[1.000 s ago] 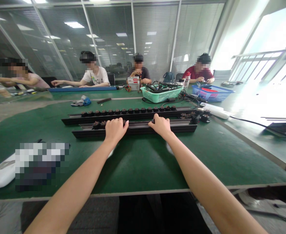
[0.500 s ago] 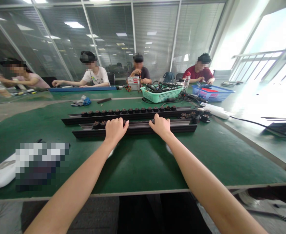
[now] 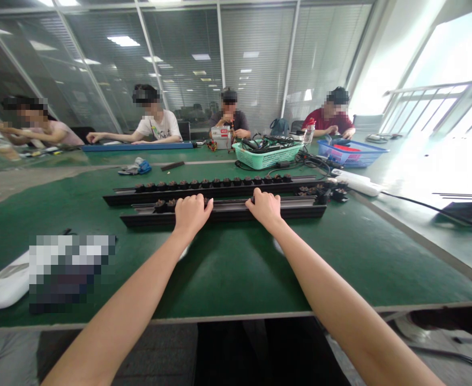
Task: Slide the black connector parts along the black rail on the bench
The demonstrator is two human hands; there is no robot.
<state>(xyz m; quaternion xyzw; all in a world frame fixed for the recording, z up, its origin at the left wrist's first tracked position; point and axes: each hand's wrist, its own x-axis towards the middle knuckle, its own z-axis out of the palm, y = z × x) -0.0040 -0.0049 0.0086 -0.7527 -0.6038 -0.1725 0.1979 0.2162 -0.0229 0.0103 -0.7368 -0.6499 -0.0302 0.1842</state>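
A long black rail (image 3: 230,213) lies crosswise before me on the green table, with a grey inner channel. My left hand (image 3: 189,213) is closed over it left of the middle, beside a few round black modules (image 3: 160,206) seated in the channel. Farther right, my right hand (image 3: 265,207) grips the same rail, its fingers curled over the far side and hidden from view. Just behind lies a second black rail (image 3: 113,200), parallel to the first, with a row of several round black modules (image 3: 215,183) along it.
Loose black modules (image 3: 339,193) sit at the rails' right end. Beyond stand a green basket (image 3: 266,159) of cables and a blue basket (image 3: 370,156). A white power strip (image 3: 358,184) lies right, blue-grey gloves (image 3: 139,166) at back left. Several people sit opposite.
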